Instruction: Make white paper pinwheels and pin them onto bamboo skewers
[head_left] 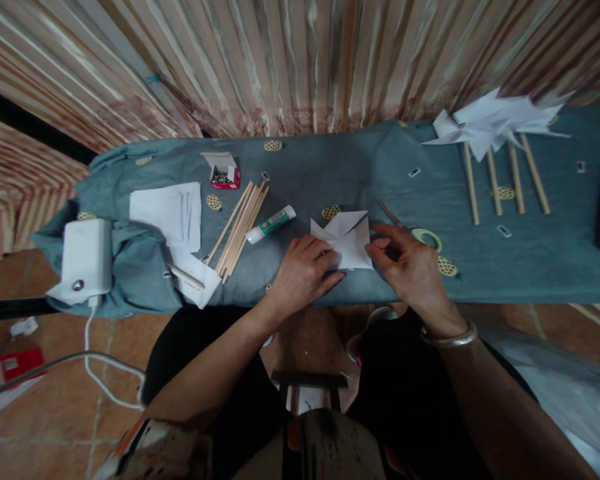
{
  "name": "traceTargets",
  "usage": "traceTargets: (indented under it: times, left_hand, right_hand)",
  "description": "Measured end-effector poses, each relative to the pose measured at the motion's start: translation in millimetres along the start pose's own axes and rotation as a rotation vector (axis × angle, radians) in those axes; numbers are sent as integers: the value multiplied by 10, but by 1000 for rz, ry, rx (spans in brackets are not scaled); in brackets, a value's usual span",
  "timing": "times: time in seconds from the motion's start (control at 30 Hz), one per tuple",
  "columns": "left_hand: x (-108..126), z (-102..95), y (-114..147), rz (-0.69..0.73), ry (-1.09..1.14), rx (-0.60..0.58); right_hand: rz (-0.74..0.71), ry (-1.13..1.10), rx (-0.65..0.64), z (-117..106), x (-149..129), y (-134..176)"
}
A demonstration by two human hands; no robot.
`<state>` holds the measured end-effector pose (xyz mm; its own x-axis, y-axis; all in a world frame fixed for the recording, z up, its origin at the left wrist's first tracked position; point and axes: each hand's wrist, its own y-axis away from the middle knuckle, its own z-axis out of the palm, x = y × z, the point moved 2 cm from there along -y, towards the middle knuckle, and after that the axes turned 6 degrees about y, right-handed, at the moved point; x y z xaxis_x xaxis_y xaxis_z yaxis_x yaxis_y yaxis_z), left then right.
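Observation:
A cut square of white paper lies on the cloth in front of me, with slits and lifted flaps at its top, like a pinwheel being folded. My left hand has curled fingers holding down its lower left side, the thumb stretched below. At its right edge, my right hand has thumb and forefinger pinched together on the paper; the exact grip is partly hidden. Scissors with a pale green handle lie just behind the right hand, blades pointing away. A glue stick rests to the left of the paper.
Several wooden sticks lie left of the glue stick. Behind them stands an open red box of small metal pieces. White paper sheets and a white device are farther left. Paper pinwheels on sticks lie at right.

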<state>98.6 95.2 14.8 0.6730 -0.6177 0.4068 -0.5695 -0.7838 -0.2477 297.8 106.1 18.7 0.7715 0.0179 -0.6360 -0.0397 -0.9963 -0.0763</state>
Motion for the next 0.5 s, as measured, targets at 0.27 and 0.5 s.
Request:
traceTargets:
  times: [0.27, 0.5]
  left_hand:
    - [49, 19, -31, 38, -34, -29]
    - [71, 72, -46, 72, -55, -8]
  right_hand:
    - [24, 29, 16, -64, -4, 58]
    - [-62, 210, 41, -49, 40, 86]
